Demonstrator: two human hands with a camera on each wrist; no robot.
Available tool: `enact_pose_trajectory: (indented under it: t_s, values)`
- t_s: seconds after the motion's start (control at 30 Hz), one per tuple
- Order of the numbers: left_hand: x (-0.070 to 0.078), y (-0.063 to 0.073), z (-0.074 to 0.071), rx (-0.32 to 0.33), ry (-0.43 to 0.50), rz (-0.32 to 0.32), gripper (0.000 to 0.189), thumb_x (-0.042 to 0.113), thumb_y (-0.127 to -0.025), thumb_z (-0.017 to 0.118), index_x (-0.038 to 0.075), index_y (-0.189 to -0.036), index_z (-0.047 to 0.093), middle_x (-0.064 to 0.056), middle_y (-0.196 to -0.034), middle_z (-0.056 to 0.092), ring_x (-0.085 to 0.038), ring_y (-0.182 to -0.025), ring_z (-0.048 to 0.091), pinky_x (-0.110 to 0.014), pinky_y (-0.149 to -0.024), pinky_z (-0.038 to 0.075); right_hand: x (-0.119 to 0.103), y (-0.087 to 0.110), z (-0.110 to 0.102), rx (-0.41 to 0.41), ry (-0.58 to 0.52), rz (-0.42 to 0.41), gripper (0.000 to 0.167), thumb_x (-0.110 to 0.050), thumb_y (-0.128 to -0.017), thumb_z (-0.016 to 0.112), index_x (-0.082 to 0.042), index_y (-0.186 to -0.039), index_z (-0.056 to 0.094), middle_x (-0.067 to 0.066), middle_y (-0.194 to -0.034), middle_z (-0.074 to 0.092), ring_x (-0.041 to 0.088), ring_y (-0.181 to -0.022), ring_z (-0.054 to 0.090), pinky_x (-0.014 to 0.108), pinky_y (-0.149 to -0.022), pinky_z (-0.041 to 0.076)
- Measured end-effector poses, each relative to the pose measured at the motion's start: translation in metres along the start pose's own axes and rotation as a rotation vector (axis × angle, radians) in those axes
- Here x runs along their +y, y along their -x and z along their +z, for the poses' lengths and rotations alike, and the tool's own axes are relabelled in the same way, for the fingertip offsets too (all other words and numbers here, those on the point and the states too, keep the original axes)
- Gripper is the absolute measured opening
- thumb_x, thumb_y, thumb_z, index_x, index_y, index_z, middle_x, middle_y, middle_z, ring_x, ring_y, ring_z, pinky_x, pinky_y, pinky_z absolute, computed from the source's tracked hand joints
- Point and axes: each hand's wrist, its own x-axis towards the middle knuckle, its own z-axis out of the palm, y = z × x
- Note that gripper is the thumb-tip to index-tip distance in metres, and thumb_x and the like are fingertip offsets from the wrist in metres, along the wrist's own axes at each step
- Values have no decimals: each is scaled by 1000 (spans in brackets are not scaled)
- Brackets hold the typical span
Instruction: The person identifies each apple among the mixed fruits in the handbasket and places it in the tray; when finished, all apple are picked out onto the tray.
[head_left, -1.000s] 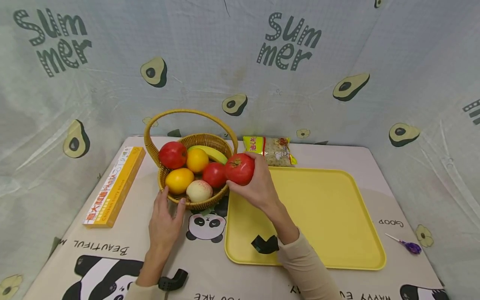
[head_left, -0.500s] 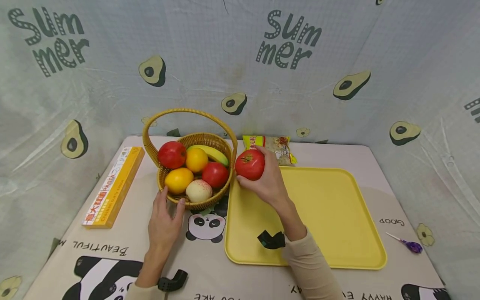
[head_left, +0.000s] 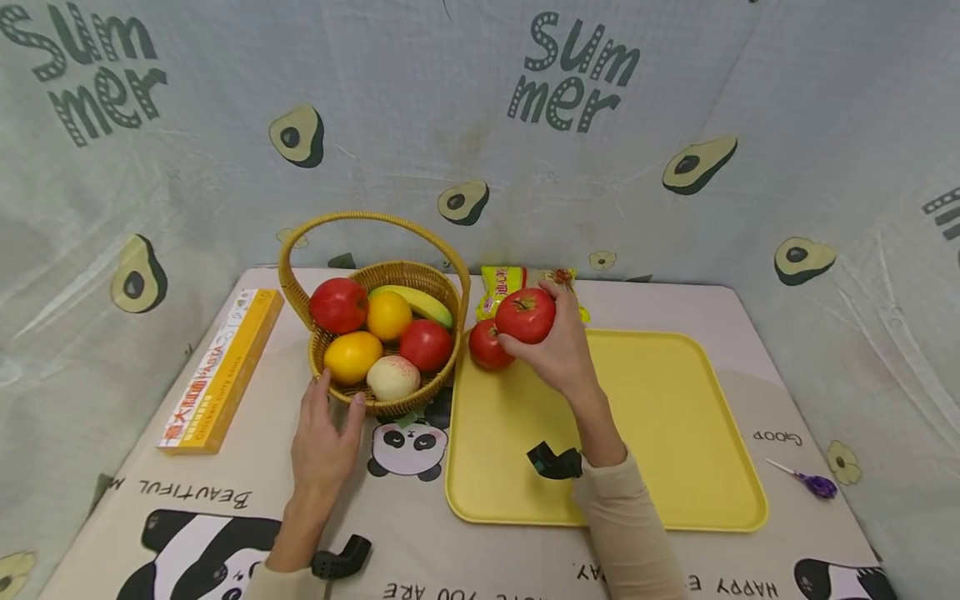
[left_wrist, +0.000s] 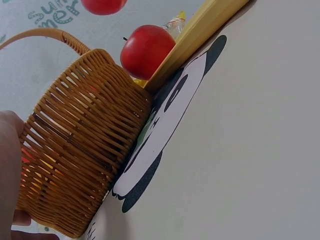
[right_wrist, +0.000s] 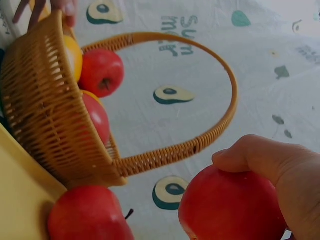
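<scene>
My right hand (head_left: 558,342) holds a red apple (head_left: 525,315) above the far left corner of the yellow tray (head_left: 660,433). Below it, a second red apple (head_left: 491,346) rests at that corner, close beside the basket; its dark stem shows in both wrist views. My left hand (head_left: 324,450) touches the near left rim of a wicker basket (left_wrist: 85,135), its fingers spread and fairly straight. Inside the basket are two red fruits, one of them an apple (head_left: 339,305), a banana (head_left: 420,302), an orange (head_left: 389,316), a lemon-like yellow fruit (head_left: 352,357) and a pale peach (head_left: 393,378).
A yellow pasta box (head_left: 225,371) lies left of the basket. Behind the tray is a yellow-and-clear food packet (head_left: 498,287), partly hidden by the held apple. A purple lollipop (head_left: 817,486) lies right of the tray. The tall handle (head_left: 375,215) arches over the basket.
My right hand has carried the apple from the basket's right rim to over the tray corner, uncovering the second apple there. The left hand has stayed at the basket rim. The head view has shifted slightly.
</scene>
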Motion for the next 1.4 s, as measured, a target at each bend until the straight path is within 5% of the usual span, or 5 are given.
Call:
enact_pose_trajectory:
  t_s: [0.93,1.4]
  values:
    - [-1,-3,0,-3,5,-3,69,39,-100,56,7,-156,32,-22,-160,34,-44,-142,40,-63,-114,37,41,-16,-18,-80,130,186,96,-29,-77,83,-6,-152,28,19,-146,41,36,-133,45,54,-101,54]
    - [0,-1,0,-5,1,-2,68,38,-100,55,6,-156,32,-23,-159,34,-45,-140,43,-63,-112,38,61,-20,-12,-131,100,231,93,-22,-75,85,-2,-148,31,21,-144,41,38,-131,45,55,-104,52]
